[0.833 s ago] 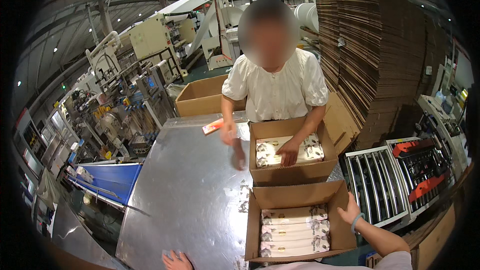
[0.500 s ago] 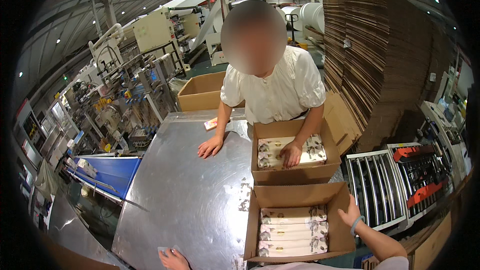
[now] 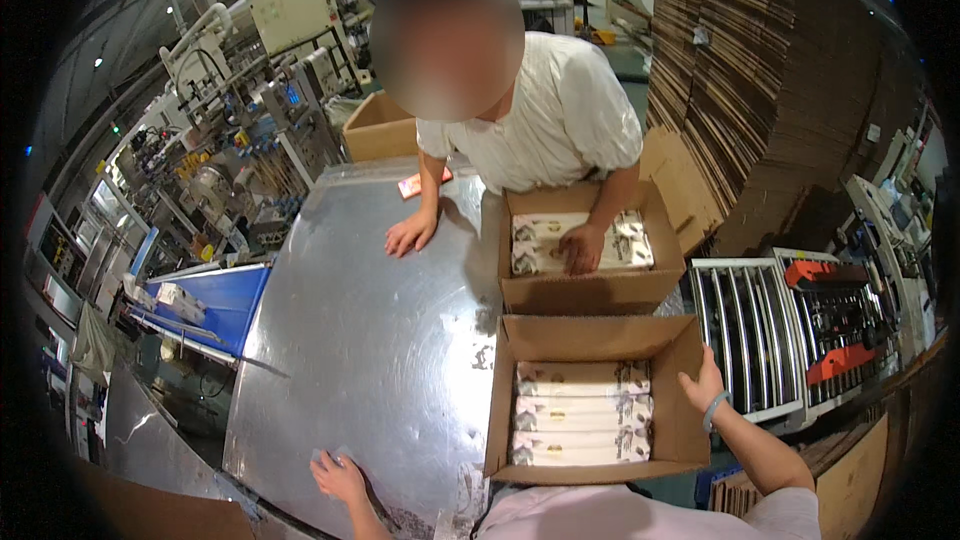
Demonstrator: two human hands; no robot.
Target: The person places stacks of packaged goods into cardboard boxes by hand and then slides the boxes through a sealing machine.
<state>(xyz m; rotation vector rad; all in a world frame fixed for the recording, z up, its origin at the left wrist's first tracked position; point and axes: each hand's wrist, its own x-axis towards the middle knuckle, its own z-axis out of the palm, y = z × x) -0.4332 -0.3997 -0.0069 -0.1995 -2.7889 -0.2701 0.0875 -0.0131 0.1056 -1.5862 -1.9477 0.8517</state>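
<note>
In front of me sits an open cardboard box (image 3: 600, 340) holding several long white packs (image 3: 580, 412) with grey printed patterns, laid in a row. My right hand (image 3: 703, 387), with a pale blue band at the wrist, grips the box's right wall, thumb on the inner side and fingers outside. On the metal table to the left rests my left hand (image 3: 341, 480), fingers spread. Something small and pale shows at its fingertips; I cannot make out what it is.
Across the metal table (image 3: 370, 360), a co-worker in white leans over a second box (image 3: 590, 292) of similar packs, one hand on them. A phone-like item (image 3: 424, 183) lies by that person's arm. Right are a roller conveyor (image 3: 748, 340) and stacked flat cardboard (image 3: 720, 90); left, a blue conveyor (image 3: 215, 305).
The view has tilted and shifted, so the boxes sit higher in the picture. The co-worker leans further forward and left. My right hand stays on the box wall, my left on the table.
</note>
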